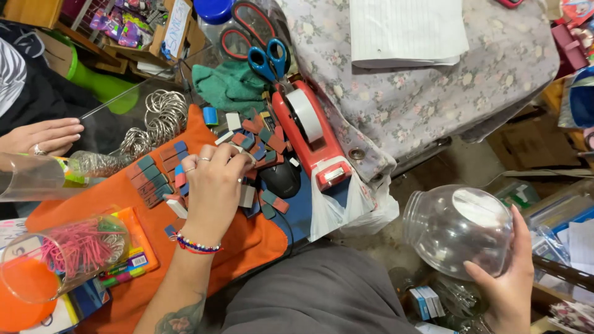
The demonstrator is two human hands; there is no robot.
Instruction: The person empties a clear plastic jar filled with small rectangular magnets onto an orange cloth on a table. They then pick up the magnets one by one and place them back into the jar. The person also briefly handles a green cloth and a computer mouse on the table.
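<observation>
Head view. The left hand (213,185) rests palm-down, fingers curled, on a heap of red-and-blue erasers (257,145) spread over an orange cloth (247,244) on the worktop — whether it pinches one cannot be told. The right hand (507,278) is clamped around the side of a clear round plastic jar (458,229), held off the worktop's edge, well apart from the erasers, mouth towards them. A red tape dispenser (309,133) lies just beside the heap; blue-handled scissors (269,62) lie beyond it. Another person's hand (43,136) rests at far left — near a clear cup of pink paper clips (68,253).
</observation>
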